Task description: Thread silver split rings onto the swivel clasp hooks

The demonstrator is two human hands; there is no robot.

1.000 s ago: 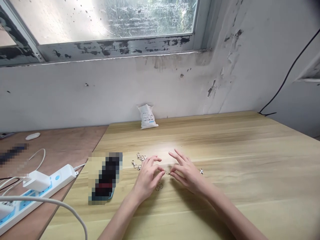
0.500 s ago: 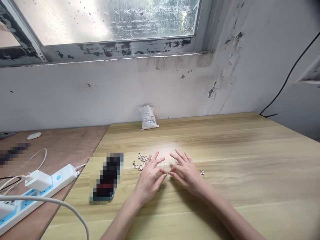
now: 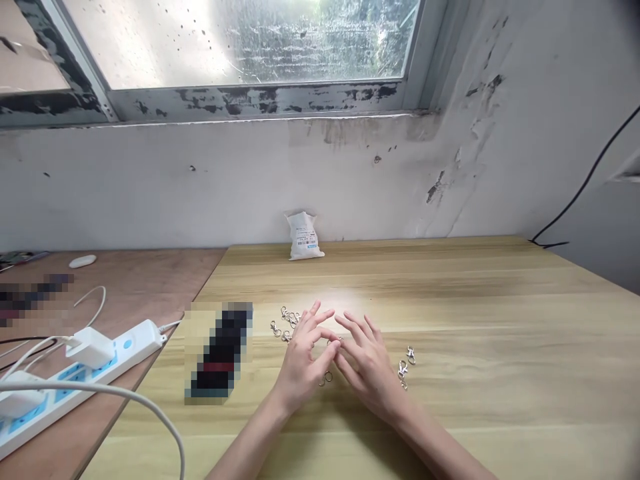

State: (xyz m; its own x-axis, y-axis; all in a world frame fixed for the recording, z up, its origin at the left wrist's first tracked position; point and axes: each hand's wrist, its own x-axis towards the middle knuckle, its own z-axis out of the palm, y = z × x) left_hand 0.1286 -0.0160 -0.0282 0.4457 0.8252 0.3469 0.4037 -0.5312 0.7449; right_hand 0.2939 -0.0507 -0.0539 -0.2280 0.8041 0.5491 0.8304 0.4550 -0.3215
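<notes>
My left hand (image 3: 306,360) pinches a small metal ring (image 3: 341,339) between thumb and index finger, just above the wooden table. My right hand (image 3: 367,363) meets it there, with its thumb and index finger closed at the same spot; fingertips hide most of the ring. The other fingers of both hands are raised and spread. Loose metal rings (image 3: 328,377) lie below the left fingertips. Several silver lobster clasps (image 3: 275,328) with rings lie beyond my left hand, partly covered by it. To the right of my right hand lie more silver clasps (image 3: 403,369).
A white packet (image 3: 304,237) with a label stands by the wall. A blurred dark object (image 3: 220,353) lies left of my hands. On the adjoining brown table (image 3: 165,280) are a white power strip (image 3: 135,340) with plugs and a grey cable (image 3: 150,413).
Both hands have drawn closer together, their fingertips now touching. To the right of my right hand more of the clasps show. The camera view has shifted slightly.
</notes>
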